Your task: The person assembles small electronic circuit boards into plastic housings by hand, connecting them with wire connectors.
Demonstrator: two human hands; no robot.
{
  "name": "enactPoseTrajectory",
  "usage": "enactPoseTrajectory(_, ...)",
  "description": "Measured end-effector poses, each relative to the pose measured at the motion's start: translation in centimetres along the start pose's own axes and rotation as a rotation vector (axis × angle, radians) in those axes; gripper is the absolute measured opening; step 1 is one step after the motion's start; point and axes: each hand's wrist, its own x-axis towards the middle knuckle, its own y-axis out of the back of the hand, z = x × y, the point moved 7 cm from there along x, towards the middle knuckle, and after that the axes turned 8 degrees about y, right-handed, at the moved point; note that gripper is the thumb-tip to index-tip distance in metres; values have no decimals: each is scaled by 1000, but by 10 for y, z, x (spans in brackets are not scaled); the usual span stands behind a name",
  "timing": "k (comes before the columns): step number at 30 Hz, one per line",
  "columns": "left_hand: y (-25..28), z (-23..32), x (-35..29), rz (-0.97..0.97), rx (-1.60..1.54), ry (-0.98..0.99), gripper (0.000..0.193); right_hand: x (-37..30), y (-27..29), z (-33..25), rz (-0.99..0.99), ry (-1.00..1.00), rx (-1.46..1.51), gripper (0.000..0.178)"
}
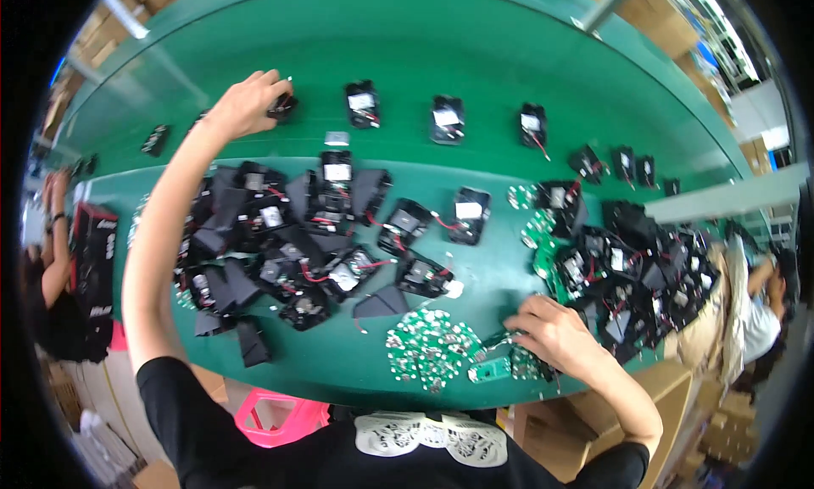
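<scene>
My left hand (252,104) reaches out to the far left over the green belt, its fingers closed round a black plastic housing (283,109). Nearer my body, my right hand (551,329) is bent over small green circuit boards (527,363) at the front right. Its fingers are curled together, and what they pinch is hidden. Beside it lie a longer green board (490,369) and a heap of small round green boards (431,349). One open housing with red wires (421,274) rests just beyond that heap.
Piles of black housings with red wires cover the table at left (271,217) and right (623,260). More housings (447,120) stand spaced along the belt. A pink stool (280,417) and a cardboard box (560,434) are below the front edge. Other people work at both sides.
</scene>
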Motion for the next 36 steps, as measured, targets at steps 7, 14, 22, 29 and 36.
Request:
enactPoseTrajectory(7,80,85,-63,-137,-1341,406,52,1,26,-5,-23,-531,1101,27)
enactPoseTrajectory(14,53,257,-151,-810,-2373,312,52,4,24,-20,113,-327,1434,37)
enactPoseTrajectory(22,41,302,-165,-437,-2075,328,46,-33,23,-22,206,-373,1319,30)
enactPoseTrajectory(29,75,294,-163,97,-1333,327,66,-41,11,-63,178,-412,1330,16)
enactPoseTrajectory(36,99,300,-160,342,-1013,96,70,-23,23,-69,301,-80,1102,11)
